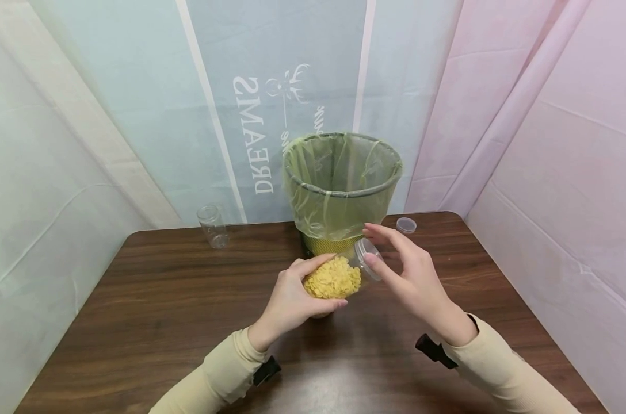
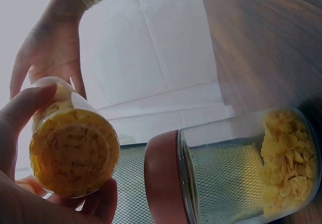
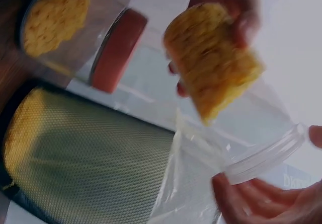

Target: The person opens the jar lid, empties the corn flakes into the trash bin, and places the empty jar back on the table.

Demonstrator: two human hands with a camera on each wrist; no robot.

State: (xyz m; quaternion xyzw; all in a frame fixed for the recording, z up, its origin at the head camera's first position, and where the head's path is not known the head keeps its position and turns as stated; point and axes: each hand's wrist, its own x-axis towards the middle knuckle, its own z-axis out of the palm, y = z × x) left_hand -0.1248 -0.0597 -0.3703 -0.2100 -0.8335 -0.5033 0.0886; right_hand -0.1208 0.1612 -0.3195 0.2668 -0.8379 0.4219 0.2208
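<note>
My left hand (image 1: 292,290) grips a small clear plastic jar (image 1: 350,256), tilted sideways over the table and partly filled with yellow cornflakes (image 1: 334,279). My right hand (image 1: 413,273) holds the jar's clear lid (image 1: 369,259) at the right end, thumb on one side and fingers on the other. In the right wrist view, the lid (image 3: 266,156) lies between thumb and fingertips, at the jar's mouth. A larger glass jar (image 2: 221,138) with a reddish-brown lid (image 2: 163,178) holds more flakes at its bottom; in the head view the left hand mostly hides it.
A mesh waste bin (image 3: 90,153) with a yellowish liner bag (image 1: 339,215) stands behind the hands at the table's far edge. An uncapped clear jar (image 1: 213,227) stands at back left. A loose clear lid (image 1: 406,225) lies right of the bin. Fabric walls surround the wooden table (image 1: 189,316).
</note>
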